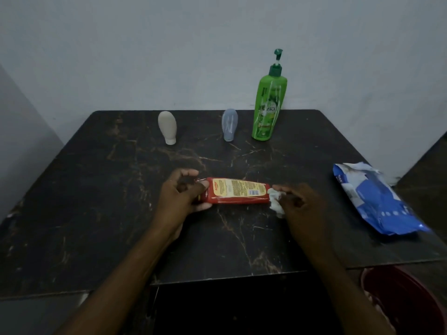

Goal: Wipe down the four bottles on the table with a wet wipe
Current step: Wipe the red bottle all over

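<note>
**Red bottle** point(238, 191): centre of frame, lying on its side with its long axis running left to right and its label facing up. It spans the gap between the two hands. Whether it rests on the table point(96, 189) or is held just above it cannot be told.

**Left hand** point(183, 197): left of centre, fingers and thumb curled round the bottle's left end, gripping it.

**Right hand** point(300, 204): right of centre, fingers curled on a crumpled white wet wipe point(275, 201), which touches the bottle's right end. This hand is the nearer one for a wiping stroke, and that stroke would likely run leftward along the long axis towards the gripping hand. Nothing lies between the two.

**Beige bottle** point(167, 126): upper centre-left, standing on its cap, well apart from the hands.

**Blue-grey bottle** point(229, 124): upper centre, standing on its cap.

**Green pump bottle** point(268, 105): just right of the blue-grey one, upright at the table's far edge.

**Blue wipes pack** point(372, 199): right of frame, lying flat, flap open, near the right hand.

**Red bucket** point(406, 301): lower right, below the table edge.
</note>
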`<action>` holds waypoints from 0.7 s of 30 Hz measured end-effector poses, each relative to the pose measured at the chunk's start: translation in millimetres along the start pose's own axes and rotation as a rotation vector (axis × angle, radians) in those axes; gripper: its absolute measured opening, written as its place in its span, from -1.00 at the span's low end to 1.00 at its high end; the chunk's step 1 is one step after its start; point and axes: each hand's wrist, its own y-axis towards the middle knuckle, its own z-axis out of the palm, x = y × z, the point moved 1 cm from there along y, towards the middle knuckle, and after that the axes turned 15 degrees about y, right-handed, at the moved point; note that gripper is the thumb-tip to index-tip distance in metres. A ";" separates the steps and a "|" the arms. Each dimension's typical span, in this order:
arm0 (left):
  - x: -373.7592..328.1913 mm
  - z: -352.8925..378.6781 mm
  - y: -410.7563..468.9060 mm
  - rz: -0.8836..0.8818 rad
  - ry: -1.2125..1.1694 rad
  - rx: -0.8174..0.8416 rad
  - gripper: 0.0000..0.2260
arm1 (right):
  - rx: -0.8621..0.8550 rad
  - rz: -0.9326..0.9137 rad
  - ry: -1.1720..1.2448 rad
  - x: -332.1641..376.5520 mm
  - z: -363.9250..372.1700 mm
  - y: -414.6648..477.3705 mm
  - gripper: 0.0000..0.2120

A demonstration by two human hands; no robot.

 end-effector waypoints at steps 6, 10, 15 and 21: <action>11.2 -0.6 -4.6 0.117 0.225 0.157 -0.74 | -0.109 -0.145 -0.210 3.7 -1.8 -10.9 -0.87; 14.0 -9.6 -0.6 0.266 0.610 0.215 -0.43 | -0.102 -0.195 -0.293 5.8 -2.9 -15.3 -0.93; 14.2 -7.3 3.2 0.406 0.887 0.206 -0.27 | -0.120 -0.149 -0.291 5.1 -4.5 -16.1 -0.80; 19.1 -8.1 6.5 0.535 1.045 0.161 -0.26 | -0.136 -0.094 -0.329 10.7 -5.1 -15.7 -0.73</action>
